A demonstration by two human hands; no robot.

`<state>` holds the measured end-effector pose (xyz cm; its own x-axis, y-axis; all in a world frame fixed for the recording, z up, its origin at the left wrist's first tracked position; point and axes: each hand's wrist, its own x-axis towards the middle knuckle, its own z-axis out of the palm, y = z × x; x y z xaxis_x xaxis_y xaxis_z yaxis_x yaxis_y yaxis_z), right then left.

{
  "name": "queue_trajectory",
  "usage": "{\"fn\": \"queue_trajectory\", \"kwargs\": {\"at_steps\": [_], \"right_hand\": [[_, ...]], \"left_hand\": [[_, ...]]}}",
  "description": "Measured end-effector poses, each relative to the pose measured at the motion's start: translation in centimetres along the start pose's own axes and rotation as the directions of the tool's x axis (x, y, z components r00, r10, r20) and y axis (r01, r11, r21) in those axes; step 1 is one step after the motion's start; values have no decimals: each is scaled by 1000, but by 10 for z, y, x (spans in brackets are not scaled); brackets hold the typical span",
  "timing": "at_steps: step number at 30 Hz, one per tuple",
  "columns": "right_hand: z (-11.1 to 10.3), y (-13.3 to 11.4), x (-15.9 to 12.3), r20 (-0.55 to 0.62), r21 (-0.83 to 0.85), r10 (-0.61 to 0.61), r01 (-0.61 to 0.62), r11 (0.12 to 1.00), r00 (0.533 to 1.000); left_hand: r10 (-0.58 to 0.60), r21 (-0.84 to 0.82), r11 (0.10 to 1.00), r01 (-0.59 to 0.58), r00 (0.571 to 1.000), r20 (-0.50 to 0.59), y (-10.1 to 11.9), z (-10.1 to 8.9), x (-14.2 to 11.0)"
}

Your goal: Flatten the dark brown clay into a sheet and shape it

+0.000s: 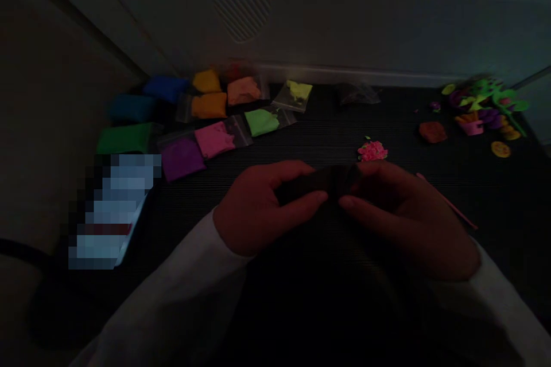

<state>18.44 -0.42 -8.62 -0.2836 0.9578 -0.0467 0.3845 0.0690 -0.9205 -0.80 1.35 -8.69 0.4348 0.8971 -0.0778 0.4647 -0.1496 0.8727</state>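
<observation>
Between my two hands is a dark piece of what looks like modelling clay [322,181], hard to make out in the dim light. My left hand [258,206] is closed on its left end, thumb in front and fingers behind. The right end is pinched by the thumb and fingers of my right hand [408,215]. Just beyond my right fingers lies a small pink cluster with green bits [372,151]. A thin pink strip [450,202] runs beside my right hand, partly hidden by it.
Bags of coloured clay, including a purple one [183,157] and a green one [124,139], lie at the left and back. A lit phone [116,212] stands at left. A reddish lump [432,132] and colourful clay figures [486,106] sit at right, before a pale panel [293,23].
</observation>
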Motion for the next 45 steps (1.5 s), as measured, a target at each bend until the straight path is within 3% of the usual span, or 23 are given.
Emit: {"fn": "queue_trajectory", "kwargs": {"at_steps": [16, 24, 33, 45], "right_hand": [[0, 0, -1, 73, 68, 24, -29, 997, 997], [0, -3, 0, -21, 46, 33, -32, 998, 999], [1, -6, 1, 21, 197, 86, -88, 976, 996], [1, -7, 1, 97, 153, 115, -129, 980, 989]], "left_hand": [[-45, -104, 993, 50, 998, 50, 1, -1, -1], [-63, -125, 990, 67, 997, 39, -1, 0, 0], [-126, -287, 947, 141, 990, 70, 0, 1, -1], [-19, -316, 949, 19, 1000, 4, -4, 3, 2]]}}
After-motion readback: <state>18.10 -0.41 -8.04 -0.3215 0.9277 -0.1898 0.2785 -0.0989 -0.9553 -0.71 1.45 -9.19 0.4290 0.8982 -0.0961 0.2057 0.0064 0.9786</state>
